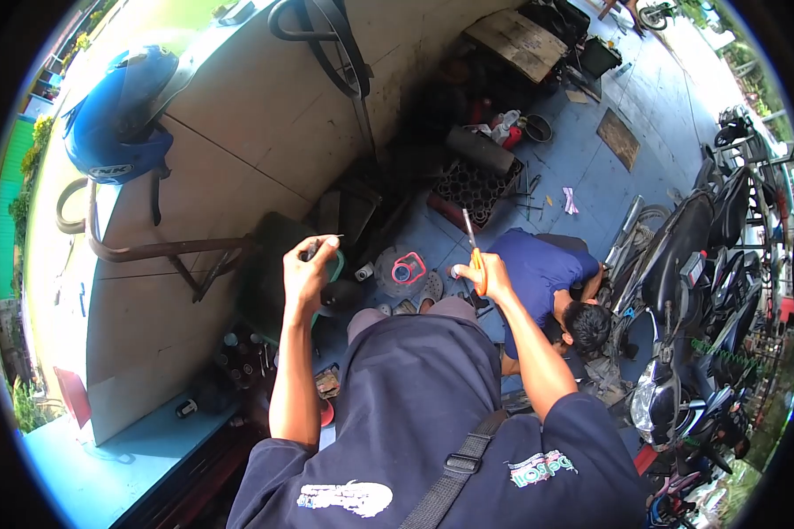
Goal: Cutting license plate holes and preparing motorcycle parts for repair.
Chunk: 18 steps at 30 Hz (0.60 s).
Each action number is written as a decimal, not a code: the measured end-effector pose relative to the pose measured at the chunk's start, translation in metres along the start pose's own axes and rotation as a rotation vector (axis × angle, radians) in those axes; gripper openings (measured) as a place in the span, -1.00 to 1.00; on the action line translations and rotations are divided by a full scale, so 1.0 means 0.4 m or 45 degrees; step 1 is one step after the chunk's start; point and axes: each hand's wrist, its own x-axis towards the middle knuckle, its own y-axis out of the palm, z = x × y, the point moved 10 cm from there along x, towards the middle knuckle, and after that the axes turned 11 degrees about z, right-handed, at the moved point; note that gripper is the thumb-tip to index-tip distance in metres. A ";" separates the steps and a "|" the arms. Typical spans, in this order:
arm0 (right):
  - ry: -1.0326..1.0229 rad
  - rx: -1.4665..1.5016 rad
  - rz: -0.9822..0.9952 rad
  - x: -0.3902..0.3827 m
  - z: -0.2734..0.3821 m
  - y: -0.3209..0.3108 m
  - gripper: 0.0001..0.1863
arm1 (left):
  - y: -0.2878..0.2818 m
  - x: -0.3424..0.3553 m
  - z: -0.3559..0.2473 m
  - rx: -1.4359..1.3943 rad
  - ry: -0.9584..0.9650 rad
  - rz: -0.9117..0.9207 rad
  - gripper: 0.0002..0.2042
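Observation:
My left hand [306, 269] is raised in front of the wall, thumb and fingers pinched together. A short thin tip pokes out past the fingertips, too small to name. My right hand [496, 278] is held up at about the same height, closed around an orange-handled tool [477, 261]. Its slim metal shaft points up and away from me; whether it is a screwdriver or scissors I cannot make out. The two hands are well apart. Below and between them, a red-rimmed item [408, 267] lies on a round, pale, see-through lid or basin.
A person in a blue shirt [538, 273] crouches close by on my right, beside parked motorcycles [679, 256]. A blue helmet [119, 119] hangs at the wall's left end, above a bent metal rail [168, 251]. Ahead stands a dark crate [476, 189]; tools lie on the blue tiled floor [582, 167].

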 end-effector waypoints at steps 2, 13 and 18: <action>-0.017 0.658 -0.025 -0.078 0.034 0.048 -0.60 | 0.068 -0.037 -0.018 -0.189 -0.034 0.139 -0.81; -0.581 0.948 -0.592 -0.526 0.522 0.062 -0.69 | 0.331 -0.257 -0.106 -0.206 -0.117 0.973 -0.79; -0.677 1.097 -0.990 -0.744 0.418 0.155 -0.67 | 0.412 -0.410 -0.021 0.123 -0.152 1.275 -0.85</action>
